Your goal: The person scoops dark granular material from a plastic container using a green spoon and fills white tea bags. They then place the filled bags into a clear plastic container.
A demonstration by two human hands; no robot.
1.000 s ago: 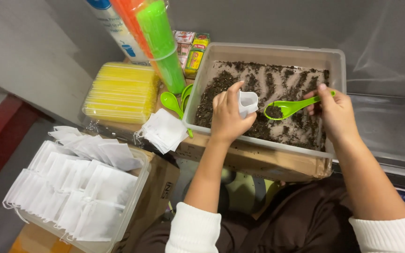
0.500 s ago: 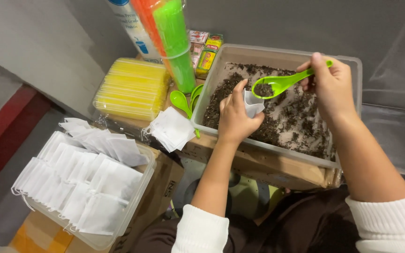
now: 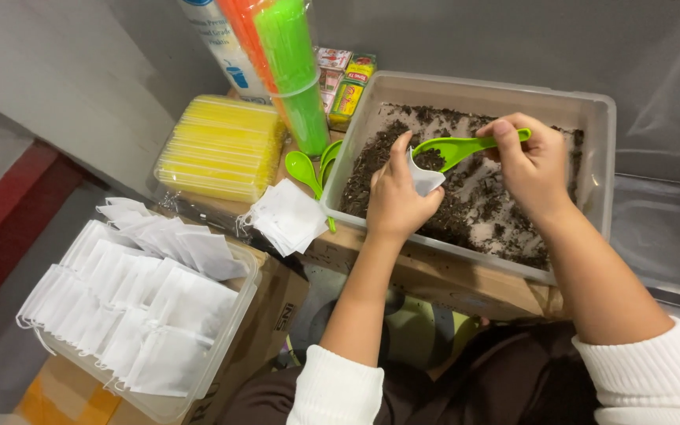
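Over the bin [image 3: 601,149] at upper right, the right hand [image 3: 533,161] is gripping a scoop [image 3: 454,148], handle lying rightward, bowl tipping into the pouch [image 3: 423,177] the left hand [image 3: 395,201] is pinching.

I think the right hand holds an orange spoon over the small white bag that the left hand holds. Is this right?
Not quite: the spoon is green, not orange, as the head view shows. The right hand does hold it over the small white bag in the left hand.

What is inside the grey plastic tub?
The grey plastic tub holds dark loose crumbs on a pale floor. Both hands cover part; the small white bag's inside is hidden.
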